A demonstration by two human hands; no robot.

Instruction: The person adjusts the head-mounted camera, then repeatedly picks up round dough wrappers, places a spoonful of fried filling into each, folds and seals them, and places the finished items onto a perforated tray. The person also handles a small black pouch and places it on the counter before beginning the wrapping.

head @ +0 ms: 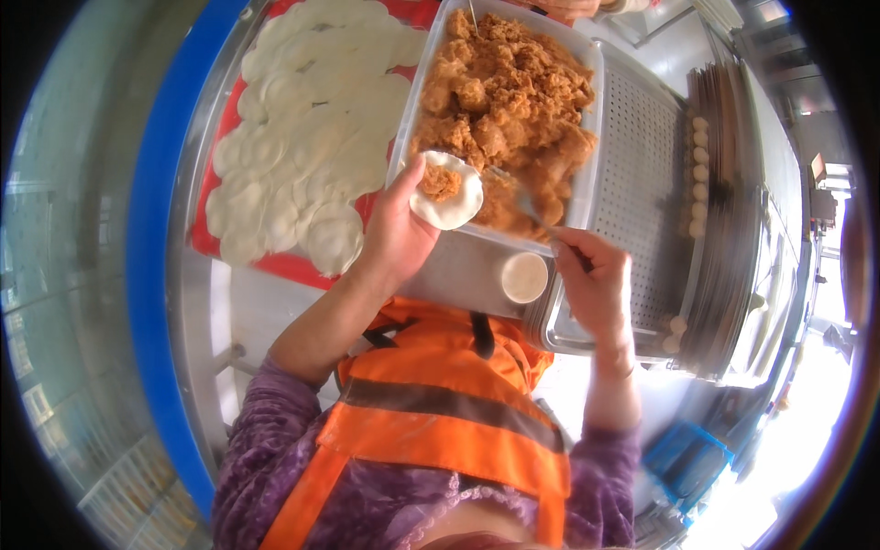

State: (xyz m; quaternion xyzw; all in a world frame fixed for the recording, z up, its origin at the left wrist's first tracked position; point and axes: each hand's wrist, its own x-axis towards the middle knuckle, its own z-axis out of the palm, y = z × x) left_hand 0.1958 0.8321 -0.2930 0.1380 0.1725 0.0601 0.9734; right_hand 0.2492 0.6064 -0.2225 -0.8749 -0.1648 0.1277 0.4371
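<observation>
A round dough wrapper (457,210) with a lump of brown filling (440,183) on it rests in my left hand (399,220), near the lower left corner of a plastic tub (421,82). My right hand (590,275) grips a slim spoon-like utensil (540,212), blurred, whose far end is over the filling mass (509,96) in the tub. To the left, many overlapping dough wrappers (302,137) cover a red tray (216,206). The exact shape of the utensil's tip cannot be made out.
A perforated metal tray (636,172) lies right of the tub, with small dough balls (699,172) along its far edge. A pale round cup (524,277) stands below the tub. Another person's hand (560,7) shows at the top. A blue crate (689,464) sits low right.
</observation>
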